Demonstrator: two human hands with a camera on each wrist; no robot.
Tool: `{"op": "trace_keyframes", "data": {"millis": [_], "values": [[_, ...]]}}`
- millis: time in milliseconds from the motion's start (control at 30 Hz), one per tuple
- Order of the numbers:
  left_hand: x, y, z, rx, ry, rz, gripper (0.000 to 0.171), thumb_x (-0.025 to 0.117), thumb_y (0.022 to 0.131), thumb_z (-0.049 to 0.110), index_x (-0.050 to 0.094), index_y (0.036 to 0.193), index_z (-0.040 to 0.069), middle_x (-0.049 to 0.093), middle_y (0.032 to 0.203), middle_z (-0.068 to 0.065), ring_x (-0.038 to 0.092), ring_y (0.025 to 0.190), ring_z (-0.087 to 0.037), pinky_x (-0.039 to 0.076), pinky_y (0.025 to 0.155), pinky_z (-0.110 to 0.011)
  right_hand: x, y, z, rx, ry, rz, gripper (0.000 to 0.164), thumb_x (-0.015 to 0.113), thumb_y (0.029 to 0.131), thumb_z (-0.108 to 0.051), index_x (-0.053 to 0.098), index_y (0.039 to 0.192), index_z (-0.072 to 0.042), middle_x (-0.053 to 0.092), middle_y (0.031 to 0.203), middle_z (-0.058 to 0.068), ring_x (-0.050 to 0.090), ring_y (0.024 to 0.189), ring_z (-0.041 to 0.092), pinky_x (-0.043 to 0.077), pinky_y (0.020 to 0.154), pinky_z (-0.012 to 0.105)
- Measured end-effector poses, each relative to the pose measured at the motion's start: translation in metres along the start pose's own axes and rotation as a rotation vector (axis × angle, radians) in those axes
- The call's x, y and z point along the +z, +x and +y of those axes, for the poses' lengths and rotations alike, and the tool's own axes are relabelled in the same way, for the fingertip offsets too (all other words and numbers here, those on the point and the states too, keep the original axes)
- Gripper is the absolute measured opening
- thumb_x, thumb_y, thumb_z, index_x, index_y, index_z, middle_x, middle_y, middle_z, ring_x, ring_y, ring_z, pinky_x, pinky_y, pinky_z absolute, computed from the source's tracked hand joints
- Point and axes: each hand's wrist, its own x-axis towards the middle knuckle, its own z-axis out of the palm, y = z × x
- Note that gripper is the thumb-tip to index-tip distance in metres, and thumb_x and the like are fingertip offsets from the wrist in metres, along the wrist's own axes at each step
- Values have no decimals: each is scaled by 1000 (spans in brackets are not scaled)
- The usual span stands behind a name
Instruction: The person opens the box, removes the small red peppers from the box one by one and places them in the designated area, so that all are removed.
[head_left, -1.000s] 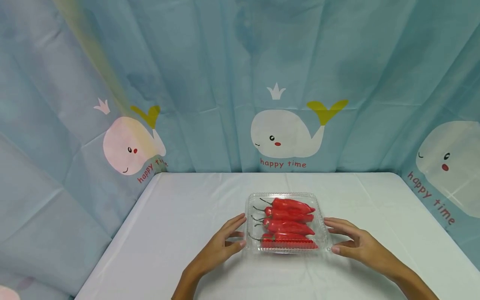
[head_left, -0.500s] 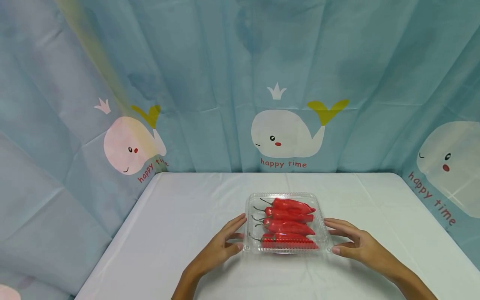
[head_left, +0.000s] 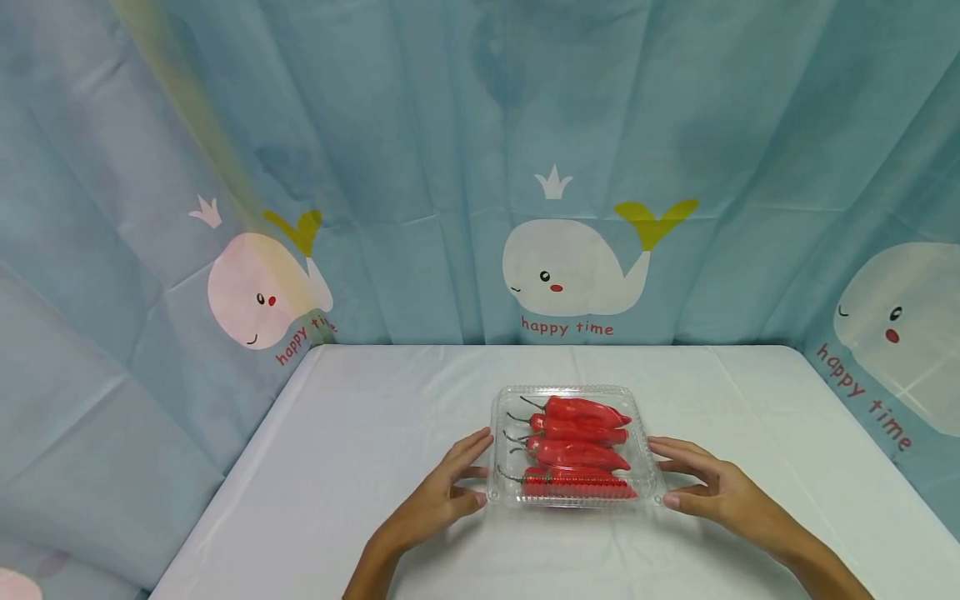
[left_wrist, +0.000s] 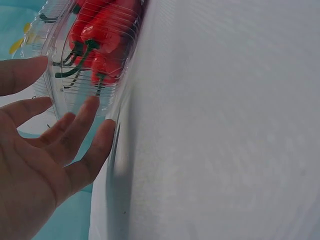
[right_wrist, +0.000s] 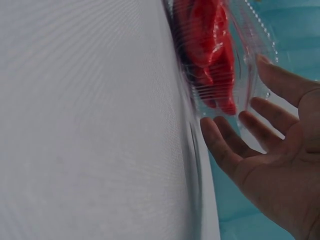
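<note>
On the white-covered table lies a clear plastic clamshell box [head_left: 505, 462], its lid down. Inside are several long red peppers [head_left: 577, 432] with dark green stems, lying side by side, stems to the left. My left hand [head_left: 435, 504] is at the box's left side, fingers spread and relaxed. At the right side is my right hand [head_left: 723, 492], its fingers loosely bent, fingertips at the wall. In the left wrist view, the left hand's fingertips [left_wrist: 91, 102] lie against or close to the ribbed end; in the right wrist view, the right hand's fingertips [right_wrist: 207, 124] do likewise. Exact contact is hard to tell.
White cloth [head_left: 337, 433] covers the table around the box and beyond both hands. Behind it and along both sides hangs a blue curtain [head_left: 420, 167] printed with whales [head_left: 566, 267].
</note>
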Motion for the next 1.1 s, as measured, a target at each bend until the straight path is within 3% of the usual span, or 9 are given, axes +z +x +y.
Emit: {"op": "trace_keyframes", "data": {"millis": [167, 300, 467, 767, 1100], "values": [[1, 0, 2, -7, -12, 10, 78, 67, 97, 4, 35, 167, 16, 49, 150, -14, 61, 128, -32, 54, 99, -28, 0, 0, 1, -4, -2, 1, 64, 74, 99, -9, 51, 158, -12, 45, 161, 5, 59, 129, -2, 58, 97, 25], [1, 1, 3, -4, -58, 6, 77, 66, 94, -1, 38, 165, 9, 57, 133, -16, 65, 111, -24, 57, 91, -24, 0, 1, 1, -4, -4, -2, 64, 74, 99, -9, 50, 158, -10, 46, 160, -2, 59, 128, -1, 57, 97, 24], [-1, 2, 1, 5, -119, -3, 76, 63, 93, -5, 38, 164, 5, 56, 129, -19, 68, 104, -18, 58, 88, -23, 0, 1, 2, 4, 3, -11, 64, 72, 99, -9, 49, 159, -9, 47, 157, -14, 60, 128, -1, 58, 96, 25], [2, 5, -1, 1, -228, 9, 75, 66, 94, -8, 37, 163, 0, 51, 129, -23, 68, 98, -11, 57, 83, -19, 0, 1, 0, 37, 17, -19, 63, 72, 100, -11, 49, 159, -13, 46, 156, -17, 60, 127, -1, 59, 95, 26], [7, 7, 0, -22, -251, 42, 76, 62, 91, -15, 38, 162, -2, 49, 127, -17, 66, 93, -6, 53, 75, -17, 0, 2, 3, 41, 21, -12, 64, 72, 100, -10, 50, 159, -13, 47, 155, -17, 61, 125, 1, 59, 95, 26]]}}
